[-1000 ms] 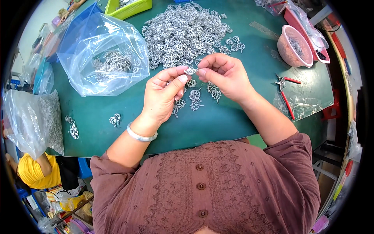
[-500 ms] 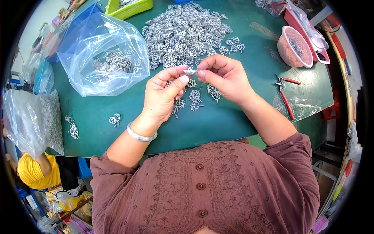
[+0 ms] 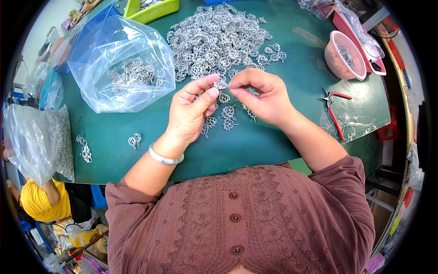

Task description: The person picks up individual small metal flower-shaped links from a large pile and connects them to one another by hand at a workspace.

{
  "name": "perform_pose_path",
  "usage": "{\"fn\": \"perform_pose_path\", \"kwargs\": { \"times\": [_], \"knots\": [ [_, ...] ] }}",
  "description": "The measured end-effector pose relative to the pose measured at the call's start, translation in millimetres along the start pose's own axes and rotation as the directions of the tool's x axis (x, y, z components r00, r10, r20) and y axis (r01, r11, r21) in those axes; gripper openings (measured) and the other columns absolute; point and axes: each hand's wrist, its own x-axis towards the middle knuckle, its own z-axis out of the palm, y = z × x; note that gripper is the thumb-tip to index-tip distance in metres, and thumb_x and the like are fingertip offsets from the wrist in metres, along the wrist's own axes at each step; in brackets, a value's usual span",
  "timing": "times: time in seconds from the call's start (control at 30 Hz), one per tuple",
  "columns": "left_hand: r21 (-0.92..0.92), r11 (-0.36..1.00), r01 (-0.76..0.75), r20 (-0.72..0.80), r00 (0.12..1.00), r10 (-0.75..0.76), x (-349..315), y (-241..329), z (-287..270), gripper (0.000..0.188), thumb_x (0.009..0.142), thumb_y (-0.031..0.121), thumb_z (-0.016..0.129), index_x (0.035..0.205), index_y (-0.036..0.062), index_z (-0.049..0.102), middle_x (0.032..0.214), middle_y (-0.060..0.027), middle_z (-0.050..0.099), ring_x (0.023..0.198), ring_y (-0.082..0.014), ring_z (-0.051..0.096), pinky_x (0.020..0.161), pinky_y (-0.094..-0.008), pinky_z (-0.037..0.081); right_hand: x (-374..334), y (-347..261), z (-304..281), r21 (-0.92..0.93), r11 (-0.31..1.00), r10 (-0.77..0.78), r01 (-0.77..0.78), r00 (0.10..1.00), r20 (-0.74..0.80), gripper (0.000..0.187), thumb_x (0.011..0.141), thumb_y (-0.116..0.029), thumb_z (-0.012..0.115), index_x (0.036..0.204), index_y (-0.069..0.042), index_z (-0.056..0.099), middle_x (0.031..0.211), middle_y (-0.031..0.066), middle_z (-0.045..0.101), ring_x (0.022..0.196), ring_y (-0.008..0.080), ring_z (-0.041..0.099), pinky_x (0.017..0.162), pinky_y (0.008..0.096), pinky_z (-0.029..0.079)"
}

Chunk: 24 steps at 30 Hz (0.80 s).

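Our left hand pinches a small silver openwork metal piece, upper centre of frame, partly hidden. Our right hand is in a narrow pinch beside it; we can't tell what it grips. Lime-green plastic basket: cut off, top edge.

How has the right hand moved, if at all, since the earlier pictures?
Yes, the right hand has moved slightly down the picture, away from the unmoved pile of grey pieces.
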Motion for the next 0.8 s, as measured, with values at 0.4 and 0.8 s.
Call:
{"fn": "perform_pose_path", "kwargs": {
  "times": [0.4,0.8],
  "knots": [
    [-0.091,0.995,0.038,0.045,0.998,-0.034,0.6,0.1,-1.4,0.029,0.082,0.005,0.055,0.111,0.0036,0.053,0.070,0.0011,0.051,0.058,-0.0064,0.044,0.051,-0.0170,0.035,0.6,-6.3,4.6,-0.282,0.931,-0.240,0.231,0.971,0.002,0.035,0.066,0.005,0.061,0.099,-0.003,0.054,0.076,0.0071,0.057,0.067,0.0194,0.058,0.059,0.0272,0.047],
    [-0.105,0.994,0.040,0.101,0.994,-0.029,0.3,0.1,-2.7,0.029,0.084,0.005,0.050,0.113,0.0033,0.050,0.074,0.0006,0.053,0.062,-0.0061,0.045,0.054,-0.0176,0.037,0.2,-11.0,6.4,-0.322,0.902,-0.284,0.287,0.957,0.057,0.038,0.065,0.003,0.063,0.101,-0.005,0.053,0.074,0.0059,0.055,0.066,0.0222,0.055,0.058,0.0307,0.045]
  ]
}}
